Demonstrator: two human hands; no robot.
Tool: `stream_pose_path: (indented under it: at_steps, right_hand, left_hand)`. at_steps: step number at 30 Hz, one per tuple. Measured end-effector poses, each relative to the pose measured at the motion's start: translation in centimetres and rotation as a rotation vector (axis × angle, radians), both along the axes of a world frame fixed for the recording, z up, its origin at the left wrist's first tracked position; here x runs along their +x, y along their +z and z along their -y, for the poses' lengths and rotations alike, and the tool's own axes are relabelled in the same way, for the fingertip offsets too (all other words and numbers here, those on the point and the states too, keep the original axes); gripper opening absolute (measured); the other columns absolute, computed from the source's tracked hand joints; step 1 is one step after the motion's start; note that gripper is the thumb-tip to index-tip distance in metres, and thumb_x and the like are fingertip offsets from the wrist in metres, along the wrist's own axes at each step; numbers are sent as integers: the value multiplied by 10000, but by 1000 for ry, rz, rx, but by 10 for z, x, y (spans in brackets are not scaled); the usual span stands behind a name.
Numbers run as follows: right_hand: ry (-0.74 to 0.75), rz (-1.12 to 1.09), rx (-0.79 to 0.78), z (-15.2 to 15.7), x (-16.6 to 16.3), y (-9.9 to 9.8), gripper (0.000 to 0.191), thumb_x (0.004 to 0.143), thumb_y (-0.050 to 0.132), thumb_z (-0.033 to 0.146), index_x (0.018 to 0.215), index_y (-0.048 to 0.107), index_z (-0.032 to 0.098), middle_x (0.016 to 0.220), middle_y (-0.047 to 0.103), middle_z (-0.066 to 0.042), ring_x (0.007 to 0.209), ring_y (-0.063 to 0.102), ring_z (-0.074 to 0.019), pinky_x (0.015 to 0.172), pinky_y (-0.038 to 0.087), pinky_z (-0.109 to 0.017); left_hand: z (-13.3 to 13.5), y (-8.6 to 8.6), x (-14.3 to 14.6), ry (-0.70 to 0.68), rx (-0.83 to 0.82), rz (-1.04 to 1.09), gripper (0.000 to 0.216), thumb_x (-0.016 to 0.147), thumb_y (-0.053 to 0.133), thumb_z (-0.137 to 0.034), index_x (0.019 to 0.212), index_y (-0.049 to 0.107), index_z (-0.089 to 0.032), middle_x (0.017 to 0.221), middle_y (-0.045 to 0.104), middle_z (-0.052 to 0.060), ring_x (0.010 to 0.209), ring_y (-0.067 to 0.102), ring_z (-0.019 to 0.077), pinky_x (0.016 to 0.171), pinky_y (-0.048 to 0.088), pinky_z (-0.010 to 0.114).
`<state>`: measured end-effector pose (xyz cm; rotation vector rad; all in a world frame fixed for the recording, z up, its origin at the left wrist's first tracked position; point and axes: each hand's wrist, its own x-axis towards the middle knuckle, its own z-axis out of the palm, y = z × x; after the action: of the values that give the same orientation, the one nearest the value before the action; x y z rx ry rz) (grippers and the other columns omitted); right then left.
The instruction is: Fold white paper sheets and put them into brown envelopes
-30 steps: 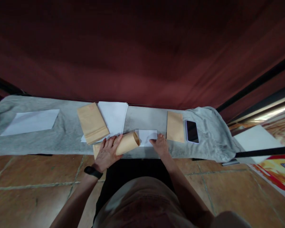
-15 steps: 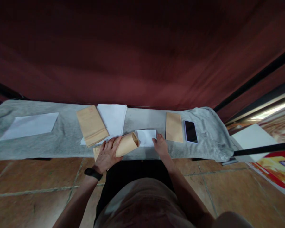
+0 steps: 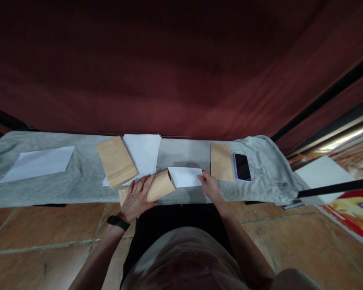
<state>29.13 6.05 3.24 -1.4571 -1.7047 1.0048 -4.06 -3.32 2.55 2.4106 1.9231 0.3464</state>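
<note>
At the near edge of the cloth-covered surface [image 3: 78,183], the left hand [image 3: 136,199] curls its fingers over a brown envelope [image 3: 159,186], bowing its mouth open, and nothing shows inside. The right hand [image 3: 211,186] pinches the right end of a folded white sheet [image 3: 184,176], whose left end sits at that mouth. The sheet looks light, limp and easily creased, so it is best gripped at an edge. Farther back lie more envelopes [image 3: 116,161], blank sheets [image 3: 145,151] and a phone [image 3: 242,166].

the scene is dimly lit, and the maroon curtain [image 3: 181,80] is lost in darkness toward the top. a bright strip of light is seen at the right edge. soft shadows are cast on the grey cloth [image 3: 78,189] around the folded white paper [image 3: 184,176]. straight lines are bowed by wide-angle distortion.
</note>
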Motion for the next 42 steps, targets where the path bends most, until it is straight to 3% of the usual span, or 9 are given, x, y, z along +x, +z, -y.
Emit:
stream_pose_path:
  at_steps: [5, 14, 22, 28, 34, 39, 42]
  right_hand:
    - [133, 171, -125, -12, 11, 7, 201, 905, 508, 259, 720, 580, 230, 663, 629, 15, 590, 595, -157, 544, 439, -239]
    - [175, 303, -162, -16, 8, 12, 224, 869, 553, 147, 656, 538, 212, 624, 586, 23, 627, 569, -131, 564, 354, -207]
    - [183, 325, -145, -16, 18, 12, 221, 874, 554, 158, 659, 578, 203, 664, 624, 10, 679, 576, -147, 638, 370, -234]
    - [160, 265, -99, -7, -16, 1, 277, 932, 564, 210, 666, 641, 207, 714, 673, -16, 717, 624, -166, 697, 439, -253]
    - [122, 110, -24, 10, -51, -14, 235, 911, 595, 133, 753, 741, 227, 1035, 762, -69, 1015, 680, -203, 943, 503, -308]
    - [96, 79, -63, 13, -61, -22, 269, 845, 624, 79, 634, 718, 217, 871, 763, -69, 847, 699, -199, 808, 531, -284]
    - [62, 68, -94, 15, -62, -23, 246, 838, 613, 79, 659, 720, 210, 885, 759, -69, 790, 692, -191, 733, 522, -272]
  left_hand:
    - [-1, -2, -1, -23, 0, 5, 1124, 707, 785, -479, 1608, 178, -194, 1497, 458, 208, 1394, 432, 404, 1198, 222, 614]
    - [-7, 0, 5, -36, -5, 1, 1132, 718, 782, -494, 1613, 152, -207, 1492, 462, 197, 1400, 430, 392, 1207, 198, 613]
    - [-10, -2, 5, -31, -18, 16, 1124, 748, 750, -517, 1616, 112, -196, 1475, 469, 202, 1382, 450, 394, 1188, 228, 626]
    - [-16, 4, 21, -85, 1, 5, 1139, 722, 773, -501, 1613, 127, -205, 1487, 461, 194, 1387, 448, 397, 1196, 216, 625]
    - [-20, 9, 39, -127, -14, 30, 1113, 717, 785, -443, 1606, 160, -205, 1487, 476, 197, 1394, 443, 396, 1201, 215, 621]
    - [-24, 9, 46, -170, -24, 33, 1102, 734, 782, -428, 1610, 151, -204, 1487, 475, 198, 1414, 424, 384, 1205, 217, 611]
    - [-25, 8, 46, -180, -27, 28, 1103, 739, 784, -439, 1612, 152, -203, 1480, 480, 201, 1415, 420, 383, 1204, 220, 612]
